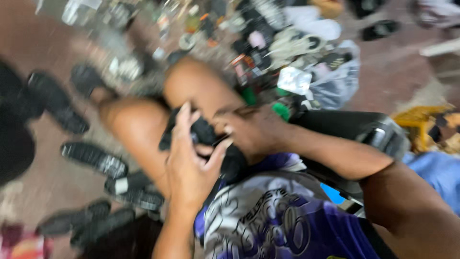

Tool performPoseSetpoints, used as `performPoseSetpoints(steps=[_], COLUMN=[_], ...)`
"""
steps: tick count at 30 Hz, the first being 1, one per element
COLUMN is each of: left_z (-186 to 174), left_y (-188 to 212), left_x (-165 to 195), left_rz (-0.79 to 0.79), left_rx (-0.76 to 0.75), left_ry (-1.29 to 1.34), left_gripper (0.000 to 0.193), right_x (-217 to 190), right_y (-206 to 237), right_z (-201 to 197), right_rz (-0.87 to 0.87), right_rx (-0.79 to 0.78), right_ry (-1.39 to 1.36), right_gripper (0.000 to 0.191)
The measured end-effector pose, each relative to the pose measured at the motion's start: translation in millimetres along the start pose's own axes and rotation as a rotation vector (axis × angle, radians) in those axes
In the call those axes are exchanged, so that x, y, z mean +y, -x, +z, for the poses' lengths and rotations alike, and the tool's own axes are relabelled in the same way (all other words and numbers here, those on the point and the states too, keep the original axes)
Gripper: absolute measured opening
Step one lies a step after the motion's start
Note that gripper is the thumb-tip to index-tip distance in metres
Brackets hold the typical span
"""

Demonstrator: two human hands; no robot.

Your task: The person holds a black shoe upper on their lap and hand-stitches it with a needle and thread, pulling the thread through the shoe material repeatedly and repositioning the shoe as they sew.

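1. Though blurred by motion throughout, enough to make out 2 bare hands meeting over a black shoe [211,136] above the bent knees [191,86].
2. Left hand [189,158]: palm toward the shoe, fingers [183,117] stretched upward and slightly spread, thumb [218,148] hooked against the shoe's near side.
3. Right hand [251,129]: knuckles up, fingers curled down and pressed together on the shoe's top; grip detail too smeared to tell further.
4. Black shoe: wedged between both hands, in front of a purple and white printed shirt [268,216], just above the lap.
5. On the reddish floor [48,182] to the left: several loose black shoe soles [93,158], well apart from the hands, some ribbed, some lying in pairs.
6. Beyond the knees: a cluttered heap of small items [258,43], with a clear plastic bag [335,81] and 2 green pieces [281,111] near the right wrist.
7. At far right: a yellow object [421,120] on the floor, and blue cloth [436,172] beside the right forearm.
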State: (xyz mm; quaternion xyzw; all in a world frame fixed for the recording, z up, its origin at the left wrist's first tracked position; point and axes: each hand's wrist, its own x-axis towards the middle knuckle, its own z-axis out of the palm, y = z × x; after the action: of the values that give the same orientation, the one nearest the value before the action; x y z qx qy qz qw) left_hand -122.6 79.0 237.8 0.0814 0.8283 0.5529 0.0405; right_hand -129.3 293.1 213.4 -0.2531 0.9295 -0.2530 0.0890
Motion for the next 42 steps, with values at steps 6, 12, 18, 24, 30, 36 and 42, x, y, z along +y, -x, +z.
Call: performPoseSetpoints(steps=[6, 12, 18, 24, 30, 36, 42], left_z=[-8, -18, 4, -28, -59, -24, -7], left_y=[30, 46, 53, 94, 114, 82, 46], left_x=[-17, -10, -43, -107, -136, -60, -49], left_rz=[0.079, 0.120, -0.019, -0.316, -0.401, 0.086, 0.042], left_rx=[0.191, 0.369, 0.388, 0.627, 0.709, 0.452, 0.243], left_ry=[0.102, -0.274, -0.176, 0.174, 0.172, -0.270, -0.384], left_gripper=[0.057, 0.020, 0.029, 0.057, 0.039, 0.014, 0.016], right_x=[8, 13, -28, -38, -33, -26, -17], right_y=[-17, -20, -33, -49, -49, -40, -37], right_z=[5, -10, 1, 12, 27, 17, -29], right_rz=[0.077, 0.048, 0.041, 0.260, 0.243, 0.128, 0.186], right_rx=[-0.115, -0.040, 0.053, -0.034, -0.048, -0.094, -0.489], right_ry=[-0.642, -1.218, -0.502, -0.545, -0.741, -0.445, 0.113], right_gripper=[0.031, 0.042, 0.075, 0.077, 0.076, 0.090, 0.108])
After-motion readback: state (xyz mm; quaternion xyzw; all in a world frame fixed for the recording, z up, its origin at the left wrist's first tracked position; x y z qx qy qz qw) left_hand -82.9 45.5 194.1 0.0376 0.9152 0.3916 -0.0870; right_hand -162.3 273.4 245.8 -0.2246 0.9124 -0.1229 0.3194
